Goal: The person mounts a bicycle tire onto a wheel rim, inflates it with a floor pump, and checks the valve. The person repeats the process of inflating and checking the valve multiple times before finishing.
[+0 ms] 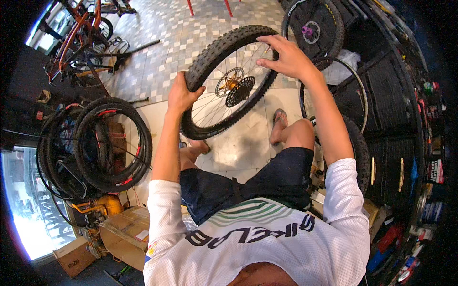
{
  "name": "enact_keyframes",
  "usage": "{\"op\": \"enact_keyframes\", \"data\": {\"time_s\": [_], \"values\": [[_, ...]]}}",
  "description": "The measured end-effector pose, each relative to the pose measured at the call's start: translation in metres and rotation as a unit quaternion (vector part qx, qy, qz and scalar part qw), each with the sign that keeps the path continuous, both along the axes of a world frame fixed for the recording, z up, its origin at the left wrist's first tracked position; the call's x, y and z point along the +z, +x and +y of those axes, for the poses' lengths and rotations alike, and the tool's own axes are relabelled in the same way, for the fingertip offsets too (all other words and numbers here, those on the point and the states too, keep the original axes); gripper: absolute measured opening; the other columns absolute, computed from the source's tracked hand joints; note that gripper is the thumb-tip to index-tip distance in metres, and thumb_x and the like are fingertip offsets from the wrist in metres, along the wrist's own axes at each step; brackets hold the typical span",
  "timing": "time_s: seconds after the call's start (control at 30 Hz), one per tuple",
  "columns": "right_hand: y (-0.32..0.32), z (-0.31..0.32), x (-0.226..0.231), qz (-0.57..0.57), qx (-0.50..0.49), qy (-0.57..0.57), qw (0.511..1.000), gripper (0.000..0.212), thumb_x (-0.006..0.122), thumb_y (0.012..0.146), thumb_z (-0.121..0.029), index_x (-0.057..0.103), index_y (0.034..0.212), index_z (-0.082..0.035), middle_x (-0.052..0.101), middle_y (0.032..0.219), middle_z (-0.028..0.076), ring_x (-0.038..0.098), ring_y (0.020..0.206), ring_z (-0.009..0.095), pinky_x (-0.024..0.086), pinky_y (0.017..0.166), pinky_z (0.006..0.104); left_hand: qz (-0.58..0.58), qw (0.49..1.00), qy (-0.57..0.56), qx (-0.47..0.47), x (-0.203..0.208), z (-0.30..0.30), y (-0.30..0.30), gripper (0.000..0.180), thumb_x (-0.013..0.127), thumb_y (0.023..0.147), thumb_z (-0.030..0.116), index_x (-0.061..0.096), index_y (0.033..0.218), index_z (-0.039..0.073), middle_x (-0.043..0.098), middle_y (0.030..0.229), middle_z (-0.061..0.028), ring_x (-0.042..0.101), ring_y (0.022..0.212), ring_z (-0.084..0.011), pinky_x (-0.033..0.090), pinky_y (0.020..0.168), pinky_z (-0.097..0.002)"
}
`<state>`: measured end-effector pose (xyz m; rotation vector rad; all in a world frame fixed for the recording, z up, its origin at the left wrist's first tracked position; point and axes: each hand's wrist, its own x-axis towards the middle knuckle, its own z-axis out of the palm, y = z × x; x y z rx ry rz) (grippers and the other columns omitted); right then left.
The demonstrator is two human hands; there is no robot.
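Note:
A bicycle wheel (257,112) with a black knobby tyre is tilted in front of me, between my two hands. It has a gold hub (232,84), a disc rotor (223,86) and a dark cassette (240,91). At the wheel's left side, my left hand (183,95) is closed around the tyre, thumb on the near face. My right hand (285,56) lies over the upper right of the wheel. Its thumb and fingers are spread apart, near the rim and spokes. The palm side of that hand is hidden, so firm contact does not show.
Tyres (114,143) are piled at the left, near a cardboard box (126,233). Orange bike frames (71,45) stand at the far left. Another wheel (339,28) and a bare rim (365,102) lean at the right, beside black drawers (389,162). My feet are on the tiled floor (229,152).

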<state>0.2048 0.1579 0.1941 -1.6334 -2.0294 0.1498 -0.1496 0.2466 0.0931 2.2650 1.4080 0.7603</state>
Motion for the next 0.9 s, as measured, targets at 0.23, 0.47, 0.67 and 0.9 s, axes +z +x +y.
{"op": "enact_keyframes", "data": {"time_s": [0.23, 0.47, 0.67, 0.9], "values": [[0.010, -0.008, -0.034, 0.037, -0.005, 0.004, 0.999, 0.064, 0.080, 0.086, -0.045, 0.060, 0.137, -0.012, 0.062, 0.130, 0.015, 0.067, 0.106, 0.031, 0.055, 0.093, 0.0413, -0.031, 0.998, -0.029, -0.047, -0.018, -0.019, 0.037, 0.078, 0.086, 0.072, 0.034, 0.043, 0.128, 0.001, 0.065, 0.110, -0.0324, 0.064, 0.104, -0.0513, 0.052, 0.086, -0.0540], [0.016, -0.020, -0.047, 0.083, -0.065, -0.033, 0.994, 0.071, 0.078, 0.086, -0.052, 0.060, 0.137, -0.006, 0.063, 0.130, 0.016, 0.067, 0.106, 0.031, 0.055, 0.092, 0.0416, -0.044, 0.999, -0.008, 0.009, -0.010, -0.054, 0.099, 0.074, 0.084, 0.072, 0.035, 0.043, 0.120, -0.005, 0.059, 0.114, -0.0306, 0.061, 0.106, -0.0490, 0.053, 0.087, -0.0538], [0.010, -0.021, -0.049, 0.150, -0.161, -0.061, 0.974, 0.097, 0.075, 0.079, -0.071, 0.057, 0.139, 0.003, 0.065, 0.129, 0.027, 0.069, 0.108, 0.035, 0.054, 0.095, 0.0424, -0.059, 0.995, -0.015, 0.084, -0.007, -0.086, 0.155, 0.070, 0.084, 0.075, 0.032, 0.042, 0.117, -0.005, 0.052, 0.117, -0.0251, 0.060, 0.108, -0.0470, 0.055, 0.086, -0.0537], [-0.006, -0.007, -0.041, -0.040, -0.316, -0.169, 0.933, 0.110, 0.076, 0.071, -0.075, 0.050, 0.134, 0.011, 0.062, 0.129, 0.034, 0.066, 0.116, 0.045, 0.052, 0.098, 0.0500, -0.121, 0.982, -0.073, -0.128, -0.046, -0.148, 0.190, 0.101, 0.083, 0.079, 0.043, 0.032, 0.149, -0.009, 0.047, 0.129, -0.0328, 0.050, 0.123, -0.0508, 0.046, 0.104, -0.0515]]}}
